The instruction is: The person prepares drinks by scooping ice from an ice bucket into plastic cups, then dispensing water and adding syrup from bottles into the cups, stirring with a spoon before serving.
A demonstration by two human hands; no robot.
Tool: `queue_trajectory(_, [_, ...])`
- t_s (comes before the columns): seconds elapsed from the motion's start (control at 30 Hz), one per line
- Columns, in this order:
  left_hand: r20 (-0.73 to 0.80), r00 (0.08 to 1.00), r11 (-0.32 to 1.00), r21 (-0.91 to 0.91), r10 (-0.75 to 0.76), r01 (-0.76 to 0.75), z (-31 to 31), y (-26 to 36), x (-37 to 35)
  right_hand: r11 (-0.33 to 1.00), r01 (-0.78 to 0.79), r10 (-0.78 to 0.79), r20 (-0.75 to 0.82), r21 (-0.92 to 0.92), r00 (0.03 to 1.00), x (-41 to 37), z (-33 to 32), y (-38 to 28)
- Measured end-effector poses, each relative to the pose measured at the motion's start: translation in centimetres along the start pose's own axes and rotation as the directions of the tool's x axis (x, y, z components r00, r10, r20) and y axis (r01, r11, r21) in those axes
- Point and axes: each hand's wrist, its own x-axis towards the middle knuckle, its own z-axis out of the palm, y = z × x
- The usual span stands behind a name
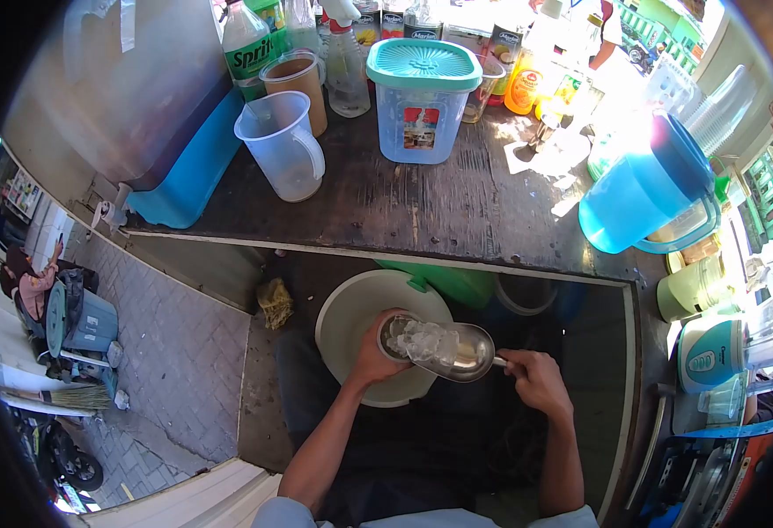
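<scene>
My left hand (371, 363) is wrapped round a cup (387, 338), held over a pale round bucket (341, 306). In my right hand (538, 382) is the handle of a metal ice scoop (472, 354). The scoop's front edge overlaps the cup's mouth, tilted toward it. Chunks of clear ice (428, 340) lie in the scoop and reach across to the cup. Much of the cup's side is hidden by my fingers.
Above the bucket is a dark wooden counter (378, 207) with a clear measuring jug (281, 150), a teal-lidded tub (417, 114) and a blue pitcher (637, 198). A blender (712, 352) stands at right. Beyond the paving, a person (34, 286) sits at far left.
</scene>
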Motion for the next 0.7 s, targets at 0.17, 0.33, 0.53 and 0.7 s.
queue_trajectory(0.17, [-0.022, 0.998, 0.998, -0.003, 0.057, -0.057, 0.6, 0.7, -0.6, 0.990, -0.039, 0.042, -0.020, 0.134, 0.999, -1.7, -0.2, -0.1])
queue_trajectory(0.33, [-0.080, 0.997, 1.000, -0.023, 0.018, -0.020, 0.9, -0.5, -0.6, 0.991, -0.064, 0.066, -0.020, 0.114, 0.998, -3.0, 0.1, -0.6])
queue_trajectory(0.53, [-0.077, 0.997, 0.998, -0.059, 0.029, -0.034, 1.3, -0.7, -1.2, 0.992, -0.060, 0.063, -0.025, 0.109, 0.998, -3.3, 0.4, -0.7])
queue_trajectory(0.7, [-0.087, 0.995, 0.993, -0.106, 0.044, -0.053, 0.5, -0.4, -1.3, 0.985, -0.064, 0.066, -0.008, 0.162, 0.998, -2.8, 0.7, -1.4])
